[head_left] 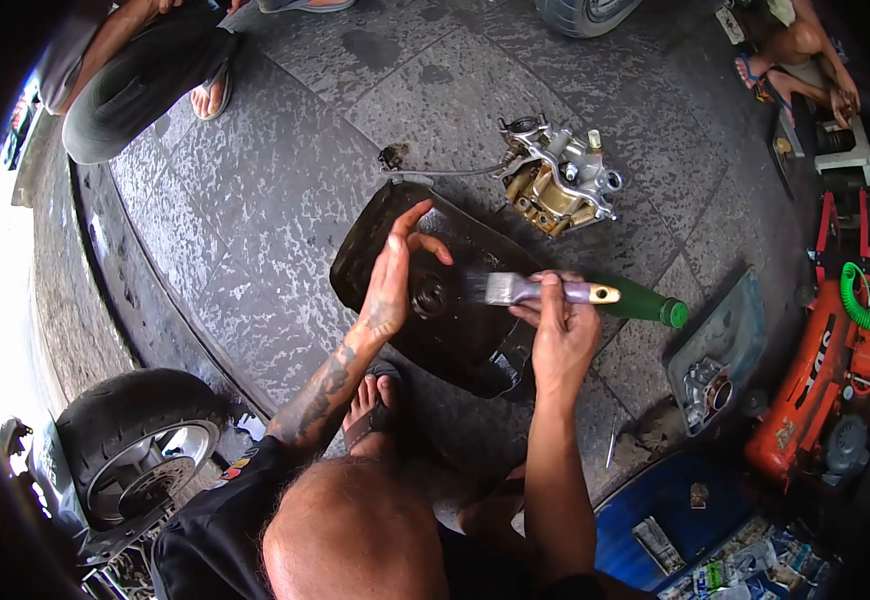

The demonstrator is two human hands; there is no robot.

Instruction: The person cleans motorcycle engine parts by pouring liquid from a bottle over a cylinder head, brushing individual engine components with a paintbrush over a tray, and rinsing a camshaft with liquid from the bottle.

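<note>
My right hand is closed around the handle of a flat paintbrush. The brush's dark bristles point left over a black, dark-stained pan on the floor. Over the left part of that pan is my left hand, its fingers apart and nothing visible between them. Near its fingertips, a round ringed shape shows in the pan; whether it is loose I cannot tell. A green bottle shows just beyond my right hand, its base hidden behind the hand and brush.
Beyond the pan lies a metal engine part. At right are a grey tray holding a metal part and an orange compressor with a green coiled hose. A motorcycle wheel stands at lower left. Other people sit at upper left and right.
</note>
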